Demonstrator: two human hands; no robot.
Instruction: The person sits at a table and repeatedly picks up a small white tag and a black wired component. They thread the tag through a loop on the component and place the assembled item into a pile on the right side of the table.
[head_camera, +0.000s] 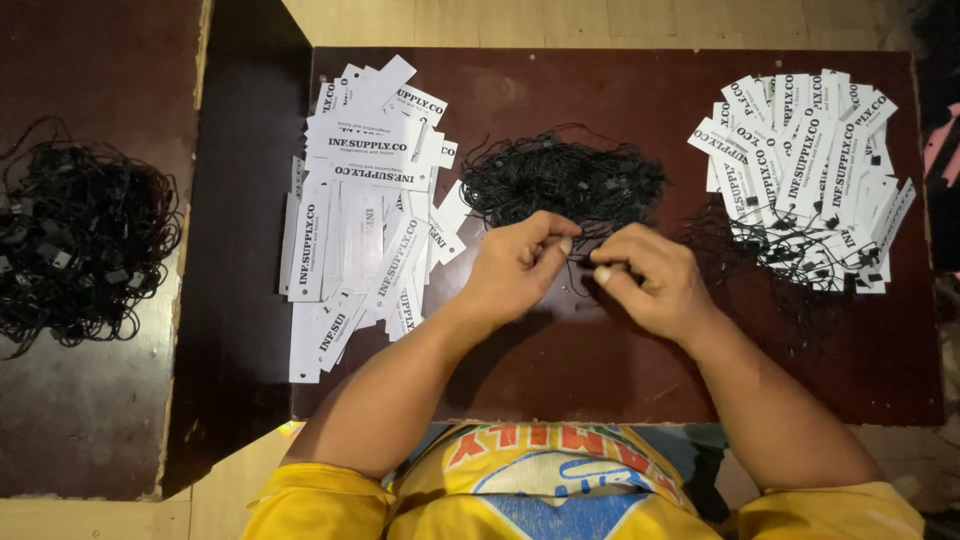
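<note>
We see 2 bare hands meeting near the middle of the frame over a dark reddish-brown wooden table. The left hand has its thumb and forefinger pinched together, and the right hand is pinched likewise, the fingertips of the 2 hands close together. Between them runs a thin black string loop, held at both ends; whether it has left the pile behind we cannot tell. Just above the hands, at centre top, lies a tangled heap of black string fasteners, near the knuckles. At the left of the table we see a loose pile of white rectangular paper tags, with no strings on them that we can see. In the upper right lies a second pile of white paper tags with black strings attached, well apart from the hands. At the far left, on a separate dark board, rests another bundle of black strings.
</note>
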